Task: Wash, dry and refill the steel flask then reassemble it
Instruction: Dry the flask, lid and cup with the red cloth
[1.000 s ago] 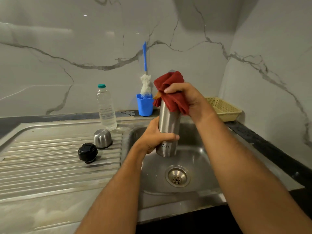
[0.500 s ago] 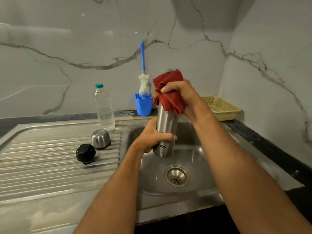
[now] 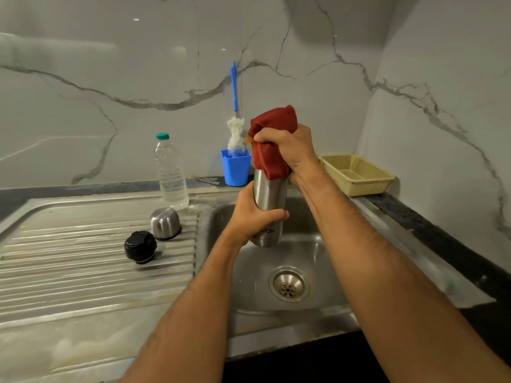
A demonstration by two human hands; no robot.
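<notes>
I hold the steel flask (image 3: 270,199) upright above the sink basin (image 3: 312,250). My left hand (image 3: 253,217) grips its lower body. Wrapped over the flask's top is a red cloth (image 3: 272,134), which my right hand (image 3: 289,150) clutches; the flask's mouth is hidden under it. On the ribbed drainboard (image 3: 83,261) to the left lie the black stopper (image 3: 140,246) and the steel cup lid (image 3: 165,223), side by side. A clear water bottle (image 3: 170,172) with a green cap stands behind them.
A blue cup (image 3: 235,168) holding a bottle brush (image 3: 235,117) stands at the back wall. A yellow mesh basket (image 3: 355,172) sits on the dark counter at the right. The drain (image 3: 289,284) lies below the flask.
The flask and both hands have risen slightly, and the cloth has bunched higher over the flask's top. The lids and bottle have not moved.
</notes>
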